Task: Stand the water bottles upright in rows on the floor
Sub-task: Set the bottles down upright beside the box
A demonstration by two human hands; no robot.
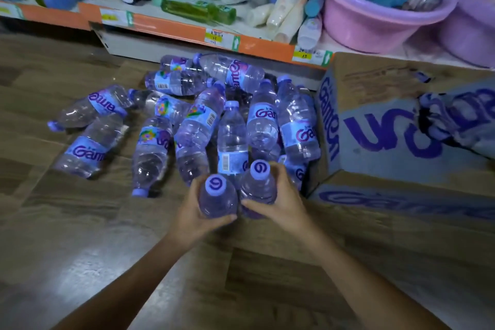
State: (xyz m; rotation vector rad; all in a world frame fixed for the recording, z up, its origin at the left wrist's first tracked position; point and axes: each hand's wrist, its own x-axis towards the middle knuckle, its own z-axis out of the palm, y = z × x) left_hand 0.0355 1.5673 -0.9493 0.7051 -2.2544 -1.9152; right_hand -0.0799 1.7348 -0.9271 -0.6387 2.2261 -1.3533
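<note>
Several clear water bottles with purple caps and purple labels lie in a loose pile on the wooden floor, in front of a shelf. One bottle in the pile stands upright. My left hand grips an upright bottle round its shoulder, its purple cap facing me. My right hand grips a second upright bottle that touches the first on its right. Both bottles' lower parts are hidden by my hands, at the near edge of the pile.
An open cardboard carton with purple lettering lies on the floor to the right of the pile. Behind it runs a low shelf with orange edging, stocked with tubes and jars, and a pink plastic basin. Bare wooden floor lies to the left and near me.
</note>
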